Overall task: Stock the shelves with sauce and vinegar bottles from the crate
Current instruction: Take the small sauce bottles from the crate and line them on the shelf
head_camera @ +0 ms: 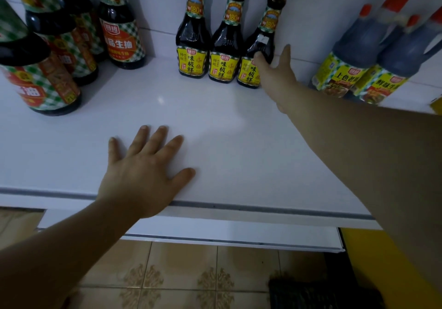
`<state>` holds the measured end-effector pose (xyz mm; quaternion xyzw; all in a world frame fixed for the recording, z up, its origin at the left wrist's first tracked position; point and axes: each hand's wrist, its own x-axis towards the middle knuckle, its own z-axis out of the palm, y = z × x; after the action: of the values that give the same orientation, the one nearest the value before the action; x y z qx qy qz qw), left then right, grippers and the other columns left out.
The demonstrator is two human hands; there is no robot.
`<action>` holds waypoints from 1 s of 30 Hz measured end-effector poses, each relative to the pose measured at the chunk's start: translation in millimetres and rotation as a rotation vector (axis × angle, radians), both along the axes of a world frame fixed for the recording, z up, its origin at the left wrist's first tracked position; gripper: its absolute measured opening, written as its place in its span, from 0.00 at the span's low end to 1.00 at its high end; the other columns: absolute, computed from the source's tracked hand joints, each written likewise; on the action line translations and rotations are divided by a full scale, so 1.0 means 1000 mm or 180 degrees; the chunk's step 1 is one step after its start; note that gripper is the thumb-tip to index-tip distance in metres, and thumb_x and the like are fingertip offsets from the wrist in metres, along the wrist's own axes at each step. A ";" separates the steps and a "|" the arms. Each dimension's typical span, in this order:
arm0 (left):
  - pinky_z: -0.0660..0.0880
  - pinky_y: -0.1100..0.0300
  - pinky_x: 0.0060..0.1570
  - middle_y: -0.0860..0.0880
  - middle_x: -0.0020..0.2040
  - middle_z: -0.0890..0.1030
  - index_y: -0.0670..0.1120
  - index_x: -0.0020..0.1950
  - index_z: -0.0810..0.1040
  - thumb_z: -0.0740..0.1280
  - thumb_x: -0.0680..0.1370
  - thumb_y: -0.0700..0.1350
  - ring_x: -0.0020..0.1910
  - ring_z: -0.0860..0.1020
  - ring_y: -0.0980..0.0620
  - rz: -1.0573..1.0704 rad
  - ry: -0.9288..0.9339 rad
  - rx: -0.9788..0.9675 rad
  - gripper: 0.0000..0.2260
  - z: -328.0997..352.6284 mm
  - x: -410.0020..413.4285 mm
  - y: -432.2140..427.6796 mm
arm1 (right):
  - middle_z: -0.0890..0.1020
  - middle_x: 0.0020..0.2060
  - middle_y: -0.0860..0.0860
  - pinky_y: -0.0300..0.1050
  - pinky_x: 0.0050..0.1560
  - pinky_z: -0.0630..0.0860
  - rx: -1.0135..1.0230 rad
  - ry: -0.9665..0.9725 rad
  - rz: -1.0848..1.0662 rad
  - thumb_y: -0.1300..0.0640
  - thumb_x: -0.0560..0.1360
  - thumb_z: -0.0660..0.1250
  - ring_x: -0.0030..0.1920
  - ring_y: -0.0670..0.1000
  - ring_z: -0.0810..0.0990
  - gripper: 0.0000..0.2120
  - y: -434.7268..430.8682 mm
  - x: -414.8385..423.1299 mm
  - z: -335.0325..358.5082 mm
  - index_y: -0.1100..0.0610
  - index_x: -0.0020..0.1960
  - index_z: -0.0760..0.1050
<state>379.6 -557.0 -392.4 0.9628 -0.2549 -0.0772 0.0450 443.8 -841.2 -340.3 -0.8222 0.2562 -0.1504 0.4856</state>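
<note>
- At 10 o'clock, a cluster of dark sauce bottles with green-checked labels (47,86) stands on the white shelf (239,141). They are packed close together and blurred toward the frame edge.
- At 11 o'clock, the back bottle of that cluster (119,43) stands upright near the rear wall, its red badge facing forward.
- At 8 o'clock, the left grip (143,172) lies palm-down on the shelf just inside its front edge. Its fingers are straight and spread wide, and it holds nothing.
- At 12 o'clock, three dark bottles with yellow labels and red caps stand in a row against the rear wall, each just beside the next. They are the first bottle (192,55), the second bottle (224,57) and the third bottle (250,74).
- At 1 o'clock, the right grip (277,76) reaches across the shelf to the third bottle.
  - Its thumb tip rests on the bottle's front shoulder.
  - One finger points straight up along the bottle's right side.
  - The grip is spread wide rather than wrapped round the glass, and its other fingers are hidden.
- At 2 o'clock, two large handled jugs with red caps and yellow labels, the nearer jug (344,69) and the farther jug (387,78), stand side by side on the shelf. They are apart from the third bottle and blurred.
- At 6 o'clock, below the shelf's front edge, a lower white shelf (215,232) juts out over a patterned tile floor (181,272).
- At 5 o'clock, a dark mat (318,294) lies on the floor.
</note>
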 end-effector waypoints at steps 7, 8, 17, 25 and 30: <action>0.43 0.38 0.72 0.53 0.79 0.46 0.61 0.76 0.47 0.42 0.75 0.68 0.77 0.42 0.49 -0.0165 -0.0038 0.0048 0.30 0.001 -0.002 0.001 | 0.52 0.79 0.50 0.42 0.74 0.50 -0.1081 0.0800 0.0411 0.42 0.79 0.61 0.78 0.49 0.51 0.36 0.019 -0.135 -0.026 0.53 0.79 0.49; 0.44 0.39 0.73 0.52 0.79 0.47 0.60 0.76 0.49 0.42 0.76 0.67 0.77 0.43 0.49 -0.0234 -0.0044 0.0052 0.29 0.004 -0.004 0.002 | 0.52 0.79 0.50 0.43 0.75 0.50 -0.1119 0.0832 0.0359 0.43 0.79 0.61 0.78 0.49 0.51 0.36 0.020 -0.160 -0.028 0.52 0.79 0.49; 0.36 0.41 0.72 0.56 0.79 0.47 0.58 0.77 0.49 0.36 0.62 0.75 0.77 0.42 0.54 -0.2142 0.0461 -0.0023 0.45 0.011 -0.158 -0.059 | 0.54 0.78 0.49 0.44 0.75 0.49 -0.0966 0.1419 -0.0861 0.41 0.79 0.60 0.77 0.50 0.52 0.35 0.006 -0.369 -0.059 0.53 0.79 0.51; 0.35 0.46 0.71 0.51 0.79 0.43 0.55 0.78 0.44 0.45 0.71 0.75 0.77 0.43 0.49 -0.3192 0.1481 0.0959 0.40 -0.093 -0.303 -0.124 | 0.55 0.78 0.51 0.45 0.75 0.50 -0.0209 0.2284 -0.1194 0.41 0.79 0.59 0.77 0.51 0.53 0.35 0.011 -0.555 -0.142 0.54 0.79 0.52; 0.42 0.43 0.74 0.50 0.79 0.43 0.55 0.78 0.43 0.55 0.79 0.63 0.78 0.43 0.47 -0.3568 0.1668 0.1645 0.33 -0.135 -0.377 -0.162 | 0.53 0.78 0.50 0.48 0.76 0.54 0.0617 0.2749 -0.1194 0.39 0.79 0.58 0.78 0.52 0.51 0.35 0.017 -0.660 -0.199 0.52 0.79 0.50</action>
<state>2.2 -719.2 -527.1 0.6140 -0.6704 -0.3787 -0.1735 -215.8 -824.3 -539.2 -0.7000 0.5913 0.1445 0.3736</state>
